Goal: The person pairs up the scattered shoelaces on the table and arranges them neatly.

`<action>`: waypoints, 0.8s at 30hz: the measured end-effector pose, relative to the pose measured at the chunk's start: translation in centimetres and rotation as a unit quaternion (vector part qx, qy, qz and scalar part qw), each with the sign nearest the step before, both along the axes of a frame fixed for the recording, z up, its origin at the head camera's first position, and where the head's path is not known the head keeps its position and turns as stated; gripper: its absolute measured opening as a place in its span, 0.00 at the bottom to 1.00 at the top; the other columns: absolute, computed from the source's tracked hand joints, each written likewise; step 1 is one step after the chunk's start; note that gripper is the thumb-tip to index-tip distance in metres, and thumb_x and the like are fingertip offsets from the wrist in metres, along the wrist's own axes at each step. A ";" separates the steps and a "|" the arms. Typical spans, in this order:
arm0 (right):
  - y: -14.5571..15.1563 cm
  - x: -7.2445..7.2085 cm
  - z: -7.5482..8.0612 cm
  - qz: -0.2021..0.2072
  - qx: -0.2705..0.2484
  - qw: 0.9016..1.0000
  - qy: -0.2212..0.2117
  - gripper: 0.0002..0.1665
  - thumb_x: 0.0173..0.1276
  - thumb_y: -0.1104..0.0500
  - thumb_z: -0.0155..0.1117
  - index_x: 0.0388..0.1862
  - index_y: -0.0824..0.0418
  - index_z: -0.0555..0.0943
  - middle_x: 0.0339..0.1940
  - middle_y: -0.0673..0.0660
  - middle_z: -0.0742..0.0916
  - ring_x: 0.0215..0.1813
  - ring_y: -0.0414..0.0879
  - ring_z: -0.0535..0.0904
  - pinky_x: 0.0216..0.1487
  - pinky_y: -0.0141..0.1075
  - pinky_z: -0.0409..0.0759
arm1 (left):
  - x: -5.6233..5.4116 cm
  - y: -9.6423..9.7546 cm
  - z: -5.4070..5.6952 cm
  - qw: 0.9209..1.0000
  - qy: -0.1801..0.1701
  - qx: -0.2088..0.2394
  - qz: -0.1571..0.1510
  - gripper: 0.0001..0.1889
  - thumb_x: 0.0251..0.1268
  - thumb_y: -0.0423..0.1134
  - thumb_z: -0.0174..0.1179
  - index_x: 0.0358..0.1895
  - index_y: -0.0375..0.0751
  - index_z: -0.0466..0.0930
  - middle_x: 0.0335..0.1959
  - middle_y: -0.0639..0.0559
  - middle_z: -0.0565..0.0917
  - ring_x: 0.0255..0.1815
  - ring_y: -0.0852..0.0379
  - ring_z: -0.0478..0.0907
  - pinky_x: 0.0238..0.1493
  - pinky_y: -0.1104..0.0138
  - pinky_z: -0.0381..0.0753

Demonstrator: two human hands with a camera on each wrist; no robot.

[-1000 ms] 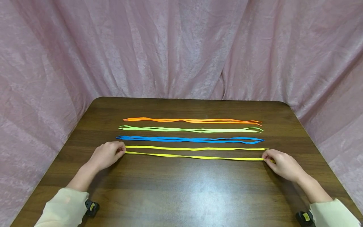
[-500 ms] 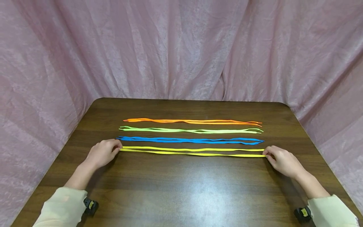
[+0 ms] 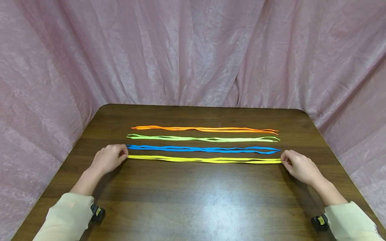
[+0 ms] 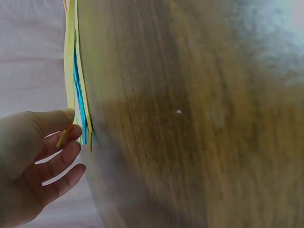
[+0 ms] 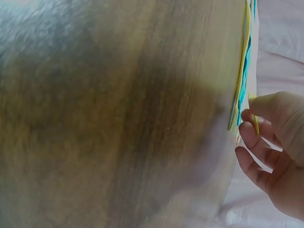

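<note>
Two flat yellow shoelaces lie side by side across the table, almost merged into one band. At their left end, my left hand pinches one lace between thumb and forefinger. My right hand pinches the other end the same way. In the left wrist view the gripped lace runs straight up from the thumb, while the second yellow lace's tip hangs free of the fingers. The right wrist view shows a short yellow tip sticking out below the right thumb.
Beyond the yellow laces, blue laces, light green laces and orange laces lie in parallel rows on the brown wooden table. A pink curtain hangs behind the table's far edge.
Both hands have moved away from the body, carrying the nearer yellow lace toward the other. The gap between the two yellow laces has nearly closed; the other colours stayed put.
</note>
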State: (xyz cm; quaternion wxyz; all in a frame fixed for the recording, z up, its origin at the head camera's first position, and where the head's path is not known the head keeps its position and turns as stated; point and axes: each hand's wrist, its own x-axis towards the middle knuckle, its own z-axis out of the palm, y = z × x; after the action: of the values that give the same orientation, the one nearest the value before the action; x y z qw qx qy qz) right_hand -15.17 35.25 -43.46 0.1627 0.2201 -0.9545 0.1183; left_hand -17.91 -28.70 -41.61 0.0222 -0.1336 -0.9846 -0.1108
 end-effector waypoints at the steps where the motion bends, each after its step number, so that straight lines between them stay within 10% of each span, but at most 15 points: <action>1: 0.0 0.0 0.0 0.000 0.000 1.000 0.002 0.16 0.47 0.70 0.67 0.25 0.53 0.72 0.23 0.43 0.73 0.24 0.35 0.66 0.20 0.31 0.63 | -0.1 0.0 0.0 1.000 -0.005 -0.001 0.002 0.06 0.55 0.36 0.62 0.25 0.49 0.75 0.22 0.57 0.77 0.20 0.56 0.70 0.19 0.62 0.66; 24: -0.1 -1.0 -0.7 0.034 0.014 0.999 0.025 0.14 0.43 0.72 0.67 0.22 0.56 0.73 0.20 0.45 0.73 0.24 0.37 0.66 0.24 0.31 0.66 | -0.5 0.1 0.0 0.998 -0.046 -0.029 0.015 0.07 0.54 0.38 0.60 0.23 0.50 0.74 0.20 0.56 0.73 0.22 0.53 0.71 0.18 0.60 0.65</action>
State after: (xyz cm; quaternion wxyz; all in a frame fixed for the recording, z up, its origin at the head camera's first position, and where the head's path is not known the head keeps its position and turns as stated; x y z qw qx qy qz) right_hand -16.21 35.18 -44.12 0.1792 0.2581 -0.9436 0.1045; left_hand -18.43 -28.55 -41.65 -0.0255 -0.1137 -0.9893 -0.0883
